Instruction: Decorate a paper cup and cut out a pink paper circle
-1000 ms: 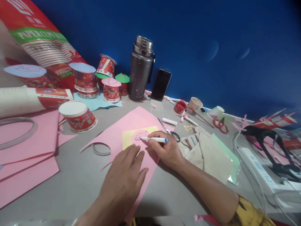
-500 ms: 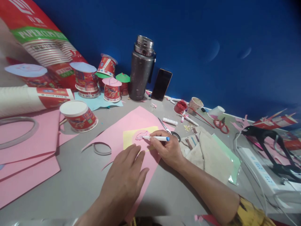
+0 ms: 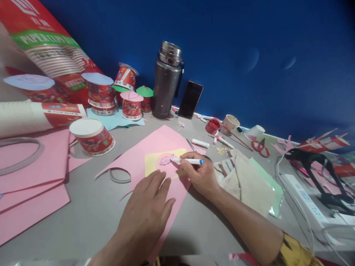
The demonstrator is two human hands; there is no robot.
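Note:
My right hand (image 3: 200,173) pinches a white marker (image 3: 186,161) with a blue end. The marker's tip meets a pink paper circle (image 3: 163,164) that bears a small outlined drawing, like a fish. That circle lies over a yellow sheet (image 3: 150,162) on a larger pink sheet (image 3: 166,137). Flat on the papers rests my left hand (image 3: 148,203), fingers extended, its fingertips by the lower edge of the circle. Beside my right hand, a pair of scissors (image 3: 192,145) is partly hidden behind it.
An upturned paper cup (image 3: 93,138) and folded pink paper (image 3: 33,207) sit on the left. Decorated cups (image 3: 132,107), a steel flask (image 3: 166,83) and a phone (image 3: 190,99) stand at the back. A beige cloth (image 3: 249,184) and a power strip (image 3: 305,199) lie on the right.
My right hand and the marker have shifted slightly right, with the tip now at the drawing's right end. Dark lines on the drawing show more. My left hand stays in place.

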